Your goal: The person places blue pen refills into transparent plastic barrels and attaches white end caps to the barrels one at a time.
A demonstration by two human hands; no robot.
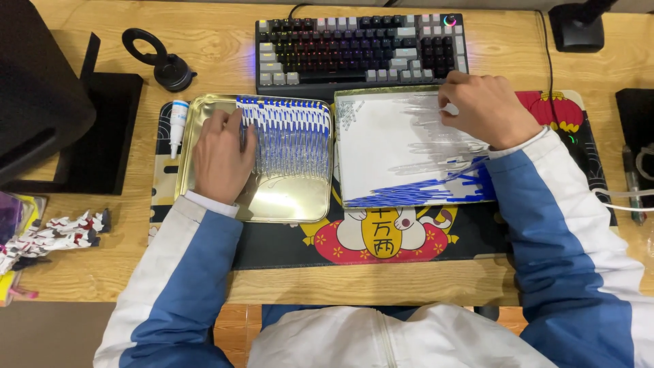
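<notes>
A shiny gold metal tray lies on the left of a dark desk mat. In it is a neat row of several clear pens with blue caps. My left hand rests flat on the left end of that row. To the right lies a white-lined tray with a loose pile of the same blue-capped pens along its lower and right side. My right hand is at that tray's upper right corner, fingers curled on a pen among the clear barrels.
A backlit keyboard sits just behind both trays. A small white bottle lies left of the gold tray, a black ring stand behind it. Dark monitor base at left, toy parts, cables and pens at right.
</notes>
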